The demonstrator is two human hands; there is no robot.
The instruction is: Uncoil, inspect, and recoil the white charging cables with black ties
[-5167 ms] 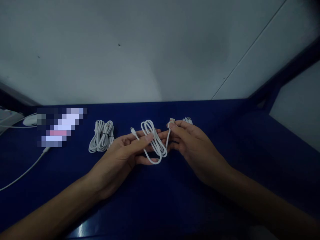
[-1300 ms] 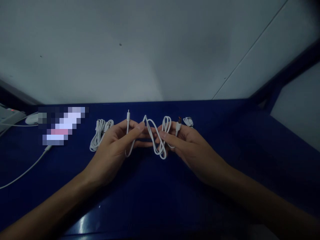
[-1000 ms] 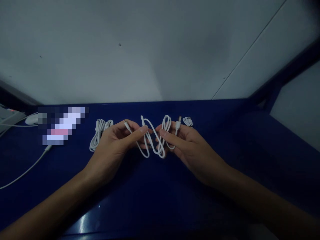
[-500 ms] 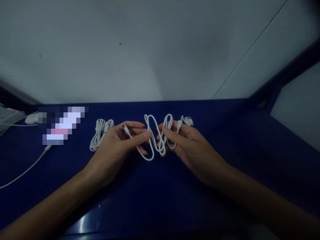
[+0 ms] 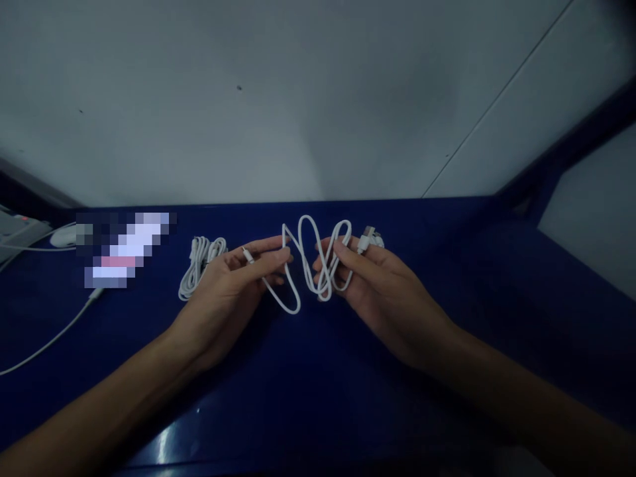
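A white charging cable hangs in loose loops between both hands above the dark blue table. My left hand pinches the cable near its small plug end, thumb against forefinger. My right hand grips the bunched loops and the wider plug end between thumb and fingers. A bundled white cable tied with a dark band lies on the table just left of my left hand. Another small white cable bundle lies behind my right hand, partly hidden.
A blurred-out object sits at the left rear of the table. A white mouse and a thin white wire lie at the far left. A pale wall rises behind the table; a blue frame edge runs at the right.
The tight coil held 5 seconds ago has been loosened into separate loops. In the last second the loops rose a little and my hands moved slightly apart.
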